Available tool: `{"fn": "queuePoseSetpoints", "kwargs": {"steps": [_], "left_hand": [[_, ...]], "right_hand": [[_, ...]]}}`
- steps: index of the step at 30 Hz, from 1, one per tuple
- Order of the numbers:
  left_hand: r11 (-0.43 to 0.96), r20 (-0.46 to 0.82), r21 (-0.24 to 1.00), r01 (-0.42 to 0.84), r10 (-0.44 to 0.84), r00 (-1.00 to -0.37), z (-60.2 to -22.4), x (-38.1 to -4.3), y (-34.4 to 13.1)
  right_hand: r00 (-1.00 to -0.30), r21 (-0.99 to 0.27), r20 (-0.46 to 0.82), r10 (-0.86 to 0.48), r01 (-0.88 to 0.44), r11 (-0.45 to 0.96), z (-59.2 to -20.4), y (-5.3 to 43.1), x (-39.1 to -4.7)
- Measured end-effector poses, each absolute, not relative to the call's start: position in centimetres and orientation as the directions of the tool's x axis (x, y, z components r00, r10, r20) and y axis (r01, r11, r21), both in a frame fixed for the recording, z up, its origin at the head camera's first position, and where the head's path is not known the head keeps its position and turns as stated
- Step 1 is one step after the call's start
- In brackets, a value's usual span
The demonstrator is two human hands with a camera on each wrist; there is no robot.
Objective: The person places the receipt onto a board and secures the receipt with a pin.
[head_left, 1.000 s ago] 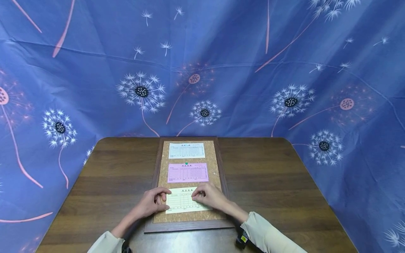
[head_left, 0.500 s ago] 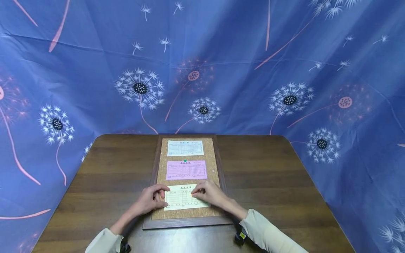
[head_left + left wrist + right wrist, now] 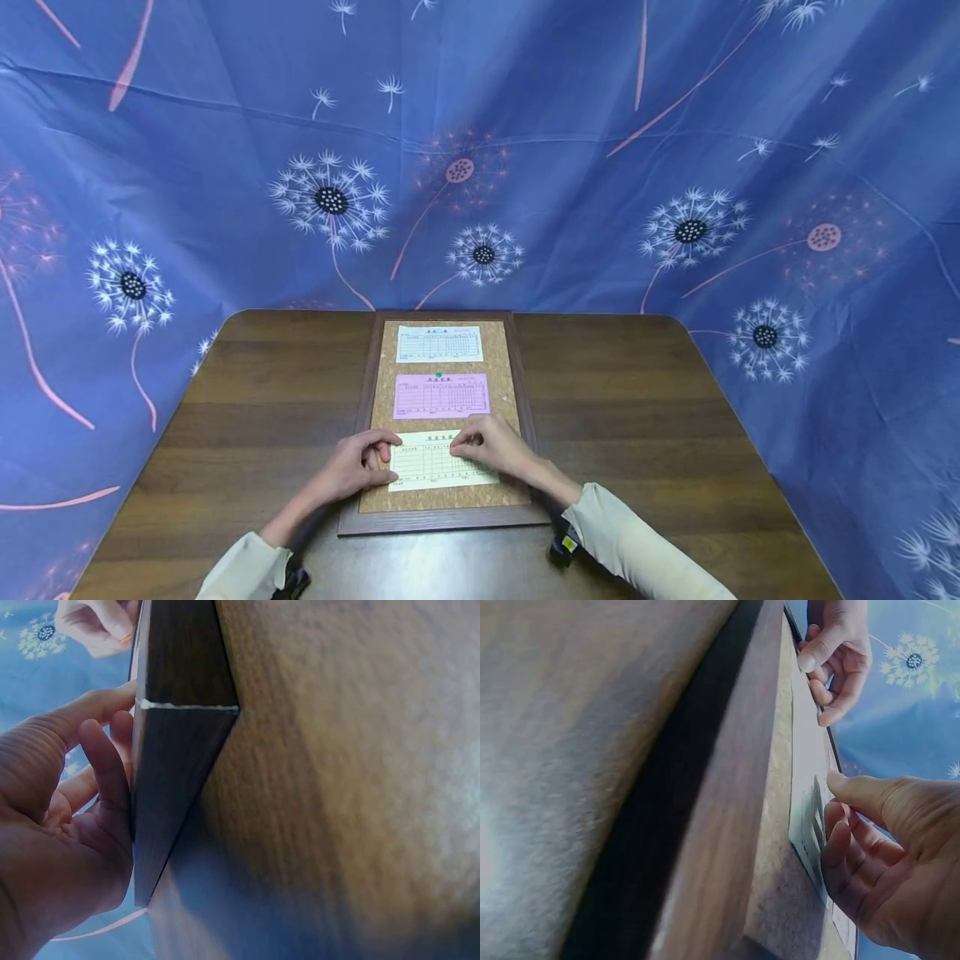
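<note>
A pale yellow printed slip [image 3: 427,467] lies on the lower part of a framed corkboard [image 3: 442,500]. At its left edge, the thumb and index finger of my left hand [image 3: 360,463] press on the two corners, spread apart. My right hand [image 3: 495,442] is over the right half of the slip, thumb and index fingertip together at its upper middle. They pinch a small orange pushpin [image 3: 128,637], mostly hidden by the fingers. In the right wrist view, these fingertips are right at the paper's surface.
Higher on the board are a pink slip [image 3: 441,398] with a green pushpin [image 3: 438,375] at its top edge and a light blue slip [image 3: 439,346]. The board lies on a brown wooden table [image 3: 637,433]. A blue dandelion-print curtain [image 3: 570,208] hangs behind.
The whole view has shifted slightly, with the board and table a little higher in the picture. Both hands keep their places on the yellow slip.
</note>
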State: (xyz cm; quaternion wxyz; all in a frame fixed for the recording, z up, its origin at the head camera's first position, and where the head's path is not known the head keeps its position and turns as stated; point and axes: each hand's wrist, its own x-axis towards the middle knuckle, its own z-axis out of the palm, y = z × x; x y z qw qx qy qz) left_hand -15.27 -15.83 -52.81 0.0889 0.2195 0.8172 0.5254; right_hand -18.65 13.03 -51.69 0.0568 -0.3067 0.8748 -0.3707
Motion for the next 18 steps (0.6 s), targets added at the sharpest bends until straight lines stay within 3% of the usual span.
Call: {"fn": "queuePoseSetpoints", "kwargs": {"steps": [7,12,18], "left_hand": [[0.359,0.057,0.902,0.238,0.447,-0.893,-52.5,-15.3,-15.9],[0.374,0.080,0.889,0.264,0.442,-0.894,-52.5,-15.4,-15.9],[0.396,0.021,0.894,0.211,0.431,-0.902,-52.3,-15.4,-15.7]], "right_hand": [[-0.856,-0.725,0.059,-0.513,-0.390,0.567,-51.9,12.2,-19.6],[-0.864,-0.714,0.066,-0.500,-0.390,0.581,-51.8,11.6,-20.2],[-0.876,-0.711,0.035,-0.480,-0.359,0.604,-51.7,11.1,-20.6]]}}
